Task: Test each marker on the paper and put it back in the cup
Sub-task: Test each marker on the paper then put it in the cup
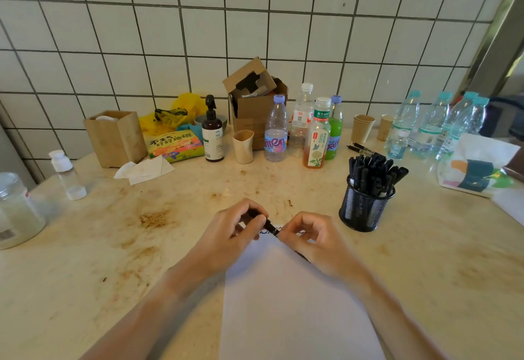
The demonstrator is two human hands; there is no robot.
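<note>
A white sheet of paper (295,303) lies on the counter in front of me, with a few black scribbles near its far edge. Over that edge both my hands hold one black marker (270,227). My left hand (238,232) grips one end with curled fingers. My right hand (309,237) pinches the other end; whether that end is the cap or the body is hidden by the fingers. A black mesh cup (364,209) packed with several black markers stands just right of my right hand.
Bottles (276,130), paper cups (363,127), a cardboard box (255,104) and a spray bottle (212,133) line the tiled wall. Two loose pens (358,147) lie behind the mesh cup. A jar (17,212) stands at far left, a tissue pack (476,167) at right.
</note>
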